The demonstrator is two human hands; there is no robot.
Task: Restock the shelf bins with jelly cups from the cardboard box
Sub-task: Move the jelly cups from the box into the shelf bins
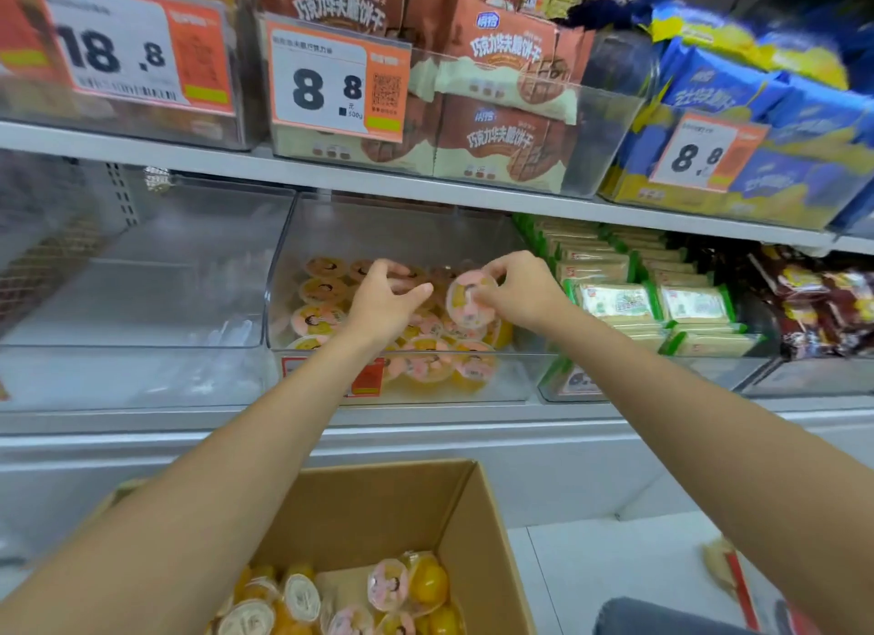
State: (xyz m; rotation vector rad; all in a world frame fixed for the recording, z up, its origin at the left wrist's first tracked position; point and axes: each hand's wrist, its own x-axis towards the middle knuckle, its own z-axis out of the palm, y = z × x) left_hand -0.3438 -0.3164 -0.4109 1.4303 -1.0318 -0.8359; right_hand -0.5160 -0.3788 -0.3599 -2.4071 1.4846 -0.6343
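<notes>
Pinching a tilted jelly cup above the middle bin, the right hand should lay it flat at 3 o'clock of the stocked cups. The left hand curls beside it, its grip unclear. The cardboard box sits at 6 o'clock.

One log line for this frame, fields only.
phase: stocking | right hand: pinches jelly cup over clear bin | left hand: over same bin, grip unclear | cardboard box: holds more cups
</notes>
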